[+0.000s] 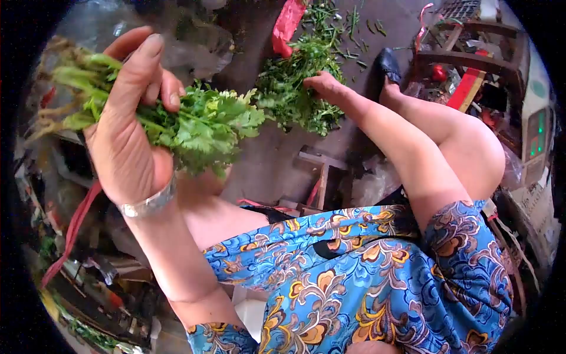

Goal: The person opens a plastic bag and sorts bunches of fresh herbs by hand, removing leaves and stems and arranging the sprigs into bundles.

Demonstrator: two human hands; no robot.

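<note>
My left hand [132,118], with a silver bracelet at the wrist, is closed around a bunch of leafy celery [206,121]. Its pale stems and brownish roots stick out to the left, and the green leaves hang to the right of my fingers. Farther out, my right hand [327,87] reaches down to a heap of cut leafy greens [295,94] on the dark floor. The fingers of that hand curl into the leaves, and their tips are partly hidden there.
A red plastic bag [288,26] lies behind the heap, with chopped green bits [354,26] scattered nearby. A wooden stool frame [466,59] stands at upper right, beside a device with a green display [536,133]. Clear plastic [377,183] and a small wooden frame [322,162] are near my knees.
</note>
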